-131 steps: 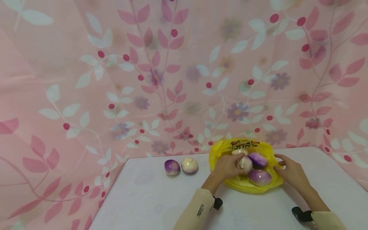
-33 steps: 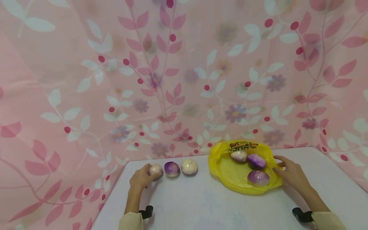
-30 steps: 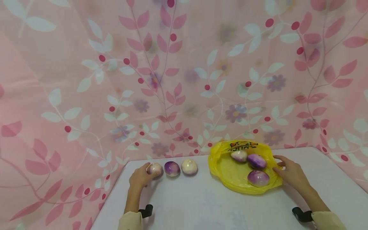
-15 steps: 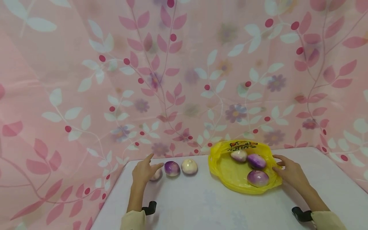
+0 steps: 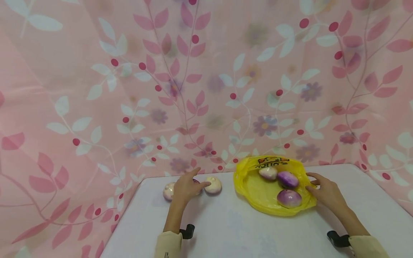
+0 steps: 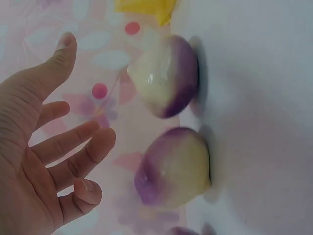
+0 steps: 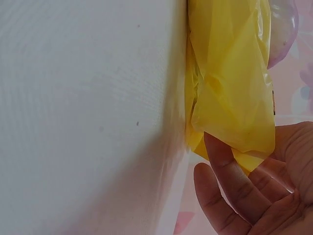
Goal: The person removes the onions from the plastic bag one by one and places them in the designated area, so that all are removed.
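My left hand (image 5: 184, 188) hovers with spread fingers over a row of purple-and-white turnips on the table, holding nothing. In the head view it partly covers the middle turnip (image 5: 197, 186); a pale turnip (image 5: 168, 191) lies left of it and another pale turnip (image 5: 213, 186) right, by the thumb. In the left wrist view, two turnips stand beyond the fingers, the nearer turnip (image 6: 173, 166) purple-tipped. On the right, my right hand (image 5: 327, 190) grips the edge of an opened yellow plastic bag (image 5: 258, 191), its fingers (image 7: 239, 191) at the bag's fold. Three turnips (image 5: 289, 199) lie inside the bag.
A white cloth covers the table (image 5: 226, 229). Behind it hangs a pink floral curtain (image 5: 213, 89). Black wrist cameras (image 5: 188, 231) sit on both wrists.
The left hand took a turnip from the bag and put it at the row's left end. It has let go and moved right over the row. The right hand stays at the bag.
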Demonstrator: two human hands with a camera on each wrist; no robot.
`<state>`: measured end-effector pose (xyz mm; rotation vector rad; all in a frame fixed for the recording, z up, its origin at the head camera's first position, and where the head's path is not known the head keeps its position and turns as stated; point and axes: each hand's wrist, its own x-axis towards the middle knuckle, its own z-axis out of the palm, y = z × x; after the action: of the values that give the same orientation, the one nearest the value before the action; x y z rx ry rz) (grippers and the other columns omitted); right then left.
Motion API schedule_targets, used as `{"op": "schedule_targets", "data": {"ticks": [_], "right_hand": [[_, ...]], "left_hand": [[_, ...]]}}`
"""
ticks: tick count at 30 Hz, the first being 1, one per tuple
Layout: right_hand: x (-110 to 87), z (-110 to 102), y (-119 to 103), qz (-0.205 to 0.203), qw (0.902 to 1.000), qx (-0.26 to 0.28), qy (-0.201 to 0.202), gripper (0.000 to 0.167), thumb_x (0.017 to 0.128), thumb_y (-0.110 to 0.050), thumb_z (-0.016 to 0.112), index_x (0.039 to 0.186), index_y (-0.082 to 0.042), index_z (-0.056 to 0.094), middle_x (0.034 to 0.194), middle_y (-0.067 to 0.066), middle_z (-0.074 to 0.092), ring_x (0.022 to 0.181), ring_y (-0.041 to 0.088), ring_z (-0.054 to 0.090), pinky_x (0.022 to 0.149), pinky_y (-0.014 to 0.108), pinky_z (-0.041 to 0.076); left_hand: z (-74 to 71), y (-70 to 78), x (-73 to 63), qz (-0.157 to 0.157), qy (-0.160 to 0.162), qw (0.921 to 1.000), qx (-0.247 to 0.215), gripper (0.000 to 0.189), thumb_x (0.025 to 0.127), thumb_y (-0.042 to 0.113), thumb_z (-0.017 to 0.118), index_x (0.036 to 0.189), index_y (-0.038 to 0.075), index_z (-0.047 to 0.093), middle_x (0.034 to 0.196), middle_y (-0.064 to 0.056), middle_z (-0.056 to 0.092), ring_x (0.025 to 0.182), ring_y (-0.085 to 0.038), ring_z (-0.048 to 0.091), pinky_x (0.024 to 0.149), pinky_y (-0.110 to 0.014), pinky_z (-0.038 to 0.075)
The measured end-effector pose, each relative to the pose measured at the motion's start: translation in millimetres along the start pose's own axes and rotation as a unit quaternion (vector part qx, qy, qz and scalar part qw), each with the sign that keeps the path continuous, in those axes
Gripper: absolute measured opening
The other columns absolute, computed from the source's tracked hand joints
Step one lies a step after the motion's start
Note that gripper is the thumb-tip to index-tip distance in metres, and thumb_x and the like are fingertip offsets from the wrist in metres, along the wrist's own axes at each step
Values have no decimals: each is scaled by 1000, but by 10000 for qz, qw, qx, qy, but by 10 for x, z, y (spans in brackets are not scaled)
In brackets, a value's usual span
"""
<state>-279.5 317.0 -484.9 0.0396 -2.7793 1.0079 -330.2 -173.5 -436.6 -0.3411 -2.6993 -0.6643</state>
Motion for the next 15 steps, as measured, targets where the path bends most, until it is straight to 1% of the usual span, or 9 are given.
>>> {"op": "schedule_targets", "data": {"ticks": [2,3,4,7,9,11,15], "right_hand": [[3,3,2,-29,10000,-20,31,57,91,-20,69,137,3,46,112,36,60,97,49,58,72,50,56],[6,5,6,-46,10000,-29,45,57,91,-20,69,137,3,46,112,36,60,97,49,58,72,51,56],[8,6,9,-61,10000,-43,64,56,91,-20,69,137,3,47,112,35,60,97,50,58,72,51,56],[12,5,17,-73,9999,-52,70,56,91,-20,69,137,3,47,112,35,60,98,51,57,73,53,55],[12,3,21,-63,9999,-56,55,57,91,-21,69,137,3,47,112,35,60,98,51,57,73,54,55],[12,4,23,-66,10000,-47,40,57,91,-21,69,137,3,47,112,35,61,98,51,57,73,54,55],[4,9,31,-94,9999,-63,57,57,90,-20,69,137,3,47,111,35,61,97,51,57,73,54,54]], "left_hand": [[59,94,14,96,-53,9999,-55,79,72,63,77,136,20,60,102,-3,73,77,-22,67,62,-37,51],[89,141,21,123,-88,9998,-102,79,72,63,78,136,21,60,101,-1,73,76,-20,66,64,-37,51],[123,189,29,147,-137,9997,-144,79,72,64,77,137,22,60,101,0,73,80,-20,67,66,-38,52],[229,339,41,170,-301,9992,-197,80,72,66,76,138,27,59,115,0,70,96,-22,66,76,-42,52],[300,448,41,170,-500,9984,-209,80,72,69,74,139,28,58,113,1,70,100,-23,64,79,-44,52],[367,557,35,198,-609,9978,-143,80,71,71,73,137,28,60,111,2,70,98,-21,64,79,-42,52],[495,775,30,348,-726,9967,51,77,71,73,71,130,25,65,106,4,70,93,-17,63,74,-37,52]]}}
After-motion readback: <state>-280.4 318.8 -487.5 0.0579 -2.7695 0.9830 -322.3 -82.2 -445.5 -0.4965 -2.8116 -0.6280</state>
